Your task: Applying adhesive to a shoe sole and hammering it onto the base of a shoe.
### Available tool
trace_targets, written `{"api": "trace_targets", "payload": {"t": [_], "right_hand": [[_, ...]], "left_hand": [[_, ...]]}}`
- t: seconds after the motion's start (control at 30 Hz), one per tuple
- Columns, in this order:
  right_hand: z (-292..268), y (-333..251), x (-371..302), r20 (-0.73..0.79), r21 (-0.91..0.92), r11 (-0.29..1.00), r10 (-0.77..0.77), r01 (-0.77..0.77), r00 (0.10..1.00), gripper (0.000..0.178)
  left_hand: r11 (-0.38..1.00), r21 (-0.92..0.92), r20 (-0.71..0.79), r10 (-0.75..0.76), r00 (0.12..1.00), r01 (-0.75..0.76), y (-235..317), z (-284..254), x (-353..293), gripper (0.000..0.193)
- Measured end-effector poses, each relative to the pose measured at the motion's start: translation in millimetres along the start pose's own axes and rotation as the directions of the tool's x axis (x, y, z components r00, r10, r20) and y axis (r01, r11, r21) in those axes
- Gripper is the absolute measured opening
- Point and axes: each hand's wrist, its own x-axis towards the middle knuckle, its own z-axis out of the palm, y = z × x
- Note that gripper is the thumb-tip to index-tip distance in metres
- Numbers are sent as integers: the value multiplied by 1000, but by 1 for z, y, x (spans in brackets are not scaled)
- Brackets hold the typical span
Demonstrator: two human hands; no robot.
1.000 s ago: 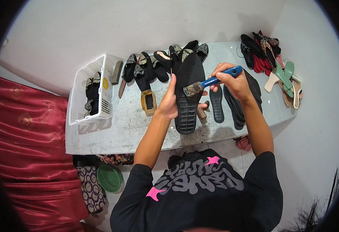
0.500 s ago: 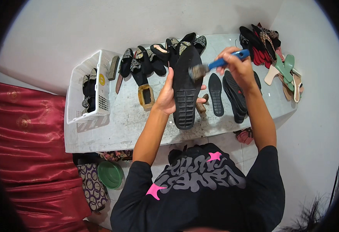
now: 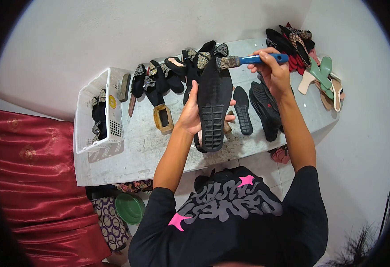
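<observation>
Holding black shoe sole [image 3: 213, 107] tread-up over desk [image 3: 137, 151], left hand [image 3: 190, 116] closed around its left edge & underside, fingers showing at right edge. Likely propped this way so tread faces brush & sole stays off desk. Right hand [image 3: 272, 71] closed on blue handle of brush [image 3: 244, 59]; bristle end w/ yellowish residue resting at toe tip of sole, near top of view. Handle held roughly level, pointing right, prob. for sweeping strokes along sole.

Around: more black soles [image 3: 257, 107] lying flat just right of held one; row of black decorated sandals [image 3: 168, 75] along desk's far edge; white plastic basket [image 3: 99, 113] at left w/ dark footwear inside; small open tin [image 3: 163, 118] just left of left hand; pile of red, green & beige sandals [image 3: 310, 62] at far right corner.

Vs. earlier frames: brush now up at toe tip; 1.0 s ago bristles sat lower, nearer mid-sole on right side. Sole grip unchanged. Rest of desk same.
</observation>
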Motion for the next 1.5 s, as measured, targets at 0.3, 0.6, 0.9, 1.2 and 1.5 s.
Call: {"api": "trace_targets", "payload": {"t": [0.3,0.6,0.9,1.2,1.5], "right_hand": [[-18,-2,-9,78,-63,997,37,-32,996,15],[-19,-11,-5,263,-206,962,233,-182,936,18],[-21,-13,-7,372,-273,931,336,-243,865,15],[-37,-10,-4,302,-118,958,284,-260,910,15],[-36,-11,7,154,-56,993,112,-104,982,16]], "left_hand": [[999,19,7,-30,1000,30,-6,-1,7,80],[998,40,-44,-49,998,51,-6,-1,5,88],[993,111,-72,-35,997,43,-3,0,9,88],[997,68,-18,-45,999,46,-6,2,7,83],[994,100,-33,-32,999,35,-8,4,6,84]]}}
